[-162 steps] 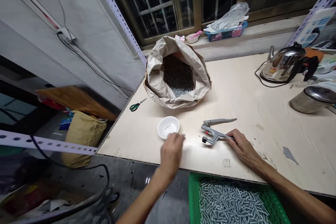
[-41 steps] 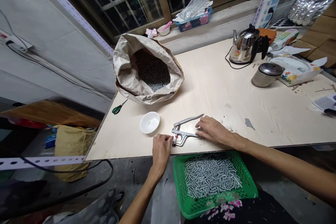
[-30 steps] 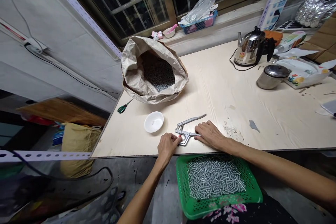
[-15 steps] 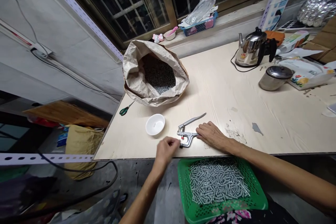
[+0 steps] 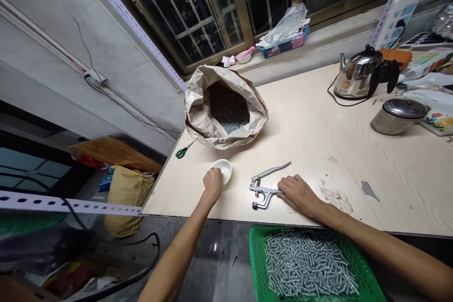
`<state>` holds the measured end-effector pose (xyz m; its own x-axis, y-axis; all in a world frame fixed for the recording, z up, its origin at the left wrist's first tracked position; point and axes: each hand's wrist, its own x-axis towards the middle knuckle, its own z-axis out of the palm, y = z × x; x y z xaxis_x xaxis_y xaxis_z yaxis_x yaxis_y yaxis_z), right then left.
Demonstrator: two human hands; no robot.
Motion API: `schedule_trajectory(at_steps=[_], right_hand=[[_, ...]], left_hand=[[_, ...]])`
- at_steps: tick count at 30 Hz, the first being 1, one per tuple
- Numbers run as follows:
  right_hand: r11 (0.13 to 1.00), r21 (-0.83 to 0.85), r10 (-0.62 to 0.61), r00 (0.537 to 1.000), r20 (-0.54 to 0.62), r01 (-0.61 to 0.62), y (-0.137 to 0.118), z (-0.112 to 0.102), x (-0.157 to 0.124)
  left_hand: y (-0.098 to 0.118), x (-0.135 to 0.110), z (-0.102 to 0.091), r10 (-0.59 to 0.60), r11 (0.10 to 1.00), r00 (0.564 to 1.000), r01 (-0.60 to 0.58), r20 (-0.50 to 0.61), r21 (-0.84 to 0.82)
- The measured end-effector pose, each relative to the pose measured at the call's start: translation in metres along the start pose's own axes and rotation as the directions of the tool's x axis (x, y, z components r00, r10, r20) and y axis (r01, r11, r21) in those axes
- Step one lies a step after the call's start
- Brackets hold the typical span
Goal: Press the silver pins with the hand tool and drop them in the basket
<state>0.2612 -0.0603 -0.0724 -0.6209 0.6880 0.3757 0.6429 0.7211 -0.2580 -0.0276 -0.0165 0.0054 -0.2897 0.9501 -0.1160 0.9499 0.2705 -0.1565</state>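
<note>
My left hand (image 5: 213, 183) is at the near left rim of a small white bowl (image 5: 227, 168), its fingers curled and dipping over the edge. Their tips are hidden, and anything in them is too small to make out. My right hand (image 5: 298, 194) rests on the table, wrapped round the lower handle of grey snap pliers (image 5: 264, 192). The pliers lie with jaws apart and upper handle raised, a spring and a small red tip showing. Below the table edge, a green basket (image 5: 256, 257) holds many small silvery metal pieces (image 5: 311, 262).
A large paper sack (image 5: 198, 118) of dark metal pieces stands open behind the bowl. Green-handled scissors (image 5: 181, 152) lie left of it. An electric kettle (image 5: 361, 75) and a lidded metal pot (image 5: 398, 115) stand at the right, and a grey scrap (image 5: 369, 190) lies nearer.
My left hand has moved from the pliers' jaw up and left to the bowl. My right hand still holds the pliers' handle. The whole view has shifted a little.
</note>
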Motion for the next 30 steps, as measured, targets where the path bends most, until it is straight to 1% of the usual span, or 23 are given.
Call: schedule_trajectory(at_steps=[4,7,9,10,11,12,13,14,15,17,19,21,25,28,30], right_hand=[[0.999,0.042,0.014,1.0,0.007,-0.014,0.001,-0.001,0.0],[0.995,0.087,0.039,0.999,0.024,-0.041,0.001,-0.004,0.0],[0.987,0.132,0.09,0.995,0.049,-0.095,0.001,-0.007,0.0],[0.978,0.159,0.127,0.989,0.076,-0.138,0.001,-0.009,0.0],[0.964,0.191,0.166,0.98,0.112,-0.186,0.001,-0.012,0.001],[0.945,0.222,0.208,0.966,0.154,-0.239,0.001,-0.014,0.003],[0.924,0.245,0.249,0.948,0.197,-0.293,0.0,-0.017,0.005],[0.903,0.256,0.287,0.928,0.237,-0.344,0.0,-0.02,0.007],[0.885,0.255,0.322,0.909,0.266,-0.388,0.0,-0.023,0.009],[0.867,0.231,0.369,0.88,0.299,-0.442,-0.002,-0.026,0.014],[0.871,0.208,0.374,0.875,0.307,-0.445,-0.004,-0.027,0.016],[0.88,0.197,0.369,0.882,0.292,-0.433,-0.007,-0.026,0.015],[0.898,0.174,0.368,0.906,0.208,-0.405,-0.013,-0.021,0.008],[0.932,0.176,0.302,0.948,0.102,-0.316,-0.016,-0.018,0.002],[0.946,0.184,0.264,0.964,0.038,-0.266,-0.018,-0.016,-0.001]], left_hand=[[0.0,0.004,0.009,0.01,1.0,1.0,-0.01,0.002,-0.006],[-0.001,0.004,0.007,0.033,0.999,0.999,-0.033,-0.01,-0.028],[-0.001,0.002,0.002,0.055,0.997,0.998,-0.056,-0.023,-0.046],[-0.001,0.0,-0.001,0.063,0.994,0.997,-0.066,-0.038,-0.084],[0.0,-0.003,-0.003,0.067,0.985,0.996,-0.074,-0.051,-0.158],[0.002,-0.006,-0.005,0.064,0.959,0.996,-0.076,-0.054,-0.272],[0.005,-0.011,-0.006,0.059,0.907,0.997,-0.07,-0.04,-0.416],[0.008,-0.018,-0.007,0.061,0.822,0.998,-0.055,-0.009,-0.567],[0.012,-0.025,-0.007,0.076,0.717,0.997,-0.034,0.028,-0.696],[0.022,-0.042,-0.004,0.134,0.53,0.987,0.0,0.084,-0.848],[0.031,-0.06,0.001,0.176,0.415,0.979,0.017,0.099,-0.91],[0.039,-0.074,0.006,0.175,0.355,0.979,0.034,0.102,-0.934],[0.05,-0.09,0.016,0.133,0.318,0.987,0.045,0.092,-0.947],[0.053,-0.095,0.024,0.115,0.28,0.99,0.048,0.083,-0.959],[0.054,-0.097,0.029,0.103,0.252,0.992,0.045,0.073,-0.967]])
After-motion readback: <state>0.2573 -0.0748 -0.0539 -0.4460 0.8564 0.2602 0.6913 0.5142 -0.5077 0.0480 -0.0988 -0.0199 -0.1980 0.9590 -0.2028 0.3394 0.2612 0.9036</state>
